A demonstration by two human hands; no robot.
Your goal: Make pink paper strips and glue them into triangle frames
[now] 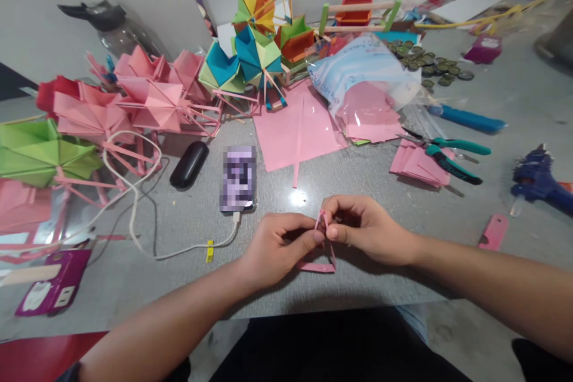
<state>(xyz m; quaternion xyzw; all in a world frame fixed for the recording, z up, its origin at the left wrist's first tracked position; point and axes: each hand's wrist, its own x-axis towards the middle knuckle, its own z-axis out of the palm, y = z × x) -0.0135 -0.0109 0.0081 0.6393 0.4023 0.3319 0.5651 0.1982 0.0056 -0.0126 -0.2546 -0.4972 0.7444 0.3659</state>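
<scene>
Both hands, left hand [273,248] and right hand [362,230], pinch the pink paper strip [321,250] into a triangle at the table's [358,191] near edge; closing its top corner looks next.

Both forearms reach in from the lower corners of the frame and meet at lower centre, where the left hand [277,248] and right hand [364,230] (fingers curled, knuckles upward) pinch together, fingertips touching.
</scene>
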